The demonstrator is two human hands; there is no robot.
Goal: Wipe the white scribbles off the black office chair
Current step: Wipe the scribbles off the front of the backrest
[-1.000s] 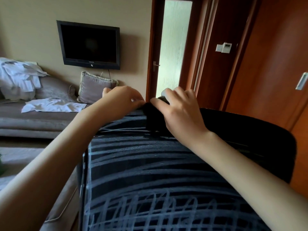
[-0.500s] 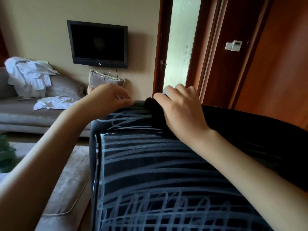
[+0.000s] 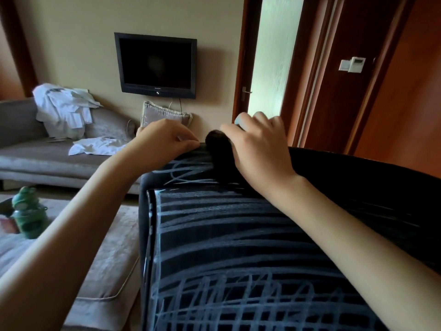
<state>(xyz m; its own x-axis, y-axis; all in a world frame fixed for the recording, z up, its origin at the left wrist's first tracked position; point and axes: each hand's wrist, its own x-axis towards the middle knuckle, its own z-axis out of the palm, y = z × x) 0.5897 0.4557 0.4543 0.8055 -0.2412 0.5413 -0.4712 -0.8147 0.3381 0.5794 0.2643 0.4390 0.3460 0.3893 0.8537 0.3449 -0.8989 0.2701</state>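
well, the black office chair (image 3: 238,235) is the biggest thing before me, its back filling my view from six o'clock up to three o'clock. white scribbles (image 3: 214,304) cover most of its left part: long cross strokes through the middle, a tangled grid down at six o'clock, a few loops near the top edge. the stretch out toward three o'clock looks mostly dark.

a grey sofa (image 3: 35,158) runs along nine o'clock, and a frosted glass door (image 3: 274,56) stands at one o'clock in a reddish wooden frame. a dark tv (image 3: 156,64) hangs on the wall at about eleven o'clock. white clothes (image 3: 62,108) are heaped on the sofa at ten o'clock.

my right hand (image 3: 260,149) sits at the chair's top edge, just right of centre, fingers curled over a dark cloth (image 3: 218,149) and pressing it onto the chair. something pale shows at my fingertips; i cannot tell what it is. my left hand (image 3: 164,139) is just beside it toward nine o'clock, fingers curled, thumb tip on the top edge, gripping the chair there. the two hands are near but apart, the cloth's end between them.

a green bottle (image 3: 27,211) stands low at eight o'clock.
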